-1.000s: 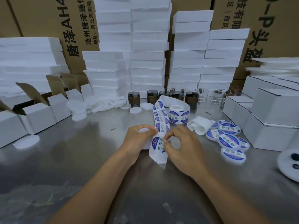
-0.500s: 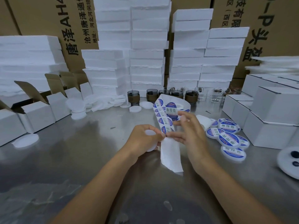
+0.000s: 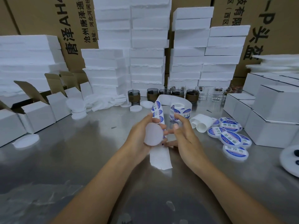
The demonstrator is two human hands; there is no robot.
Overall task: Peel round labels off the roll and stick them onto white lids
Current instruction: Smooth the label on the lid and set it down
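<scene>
**A:** On the steel table [image 3: 80, 159], which thing of the task is the biggest?

**B:** The label roll [image 3: 175, 101]. It stands as a loose loop at 12 o'clock from the hands. Its strip comes down between them, and the bare backing paper [image 3: 160, 159] hangs toward 6 o'clock onto the table. It is thin paper, light and floppy, so I think it tears or curls easily. Better to hold it by the edges, close to the labels [image 3: 157, 112].

**A:** And the lids?

**B:** The labelled lids [image 3: 229, 138] lie in a heap at 3 o'clock. The plain lids [image 3: 76, 107] are stacked at 10 o'clock, well apart. One white lid [image 3: 152, 135] is in the left hand [image 3: 137, 138]. The fingers curl around its rim, and the strip passes just behind it. The lid looks like stiff, light, smooth plastic. I judge the rim is the right place to grip, so the flat face stays free.

**A:** The right hand?

**B:** The right hand [image 3: 186, 139] is just beside the lid, at 3 o'clock, with fingers half bent. Whether it pinches a peeled label, I cannot tell, because that part is blurred. A label is soft and sticky on one side, so I would take it only by its edge.
</scene>
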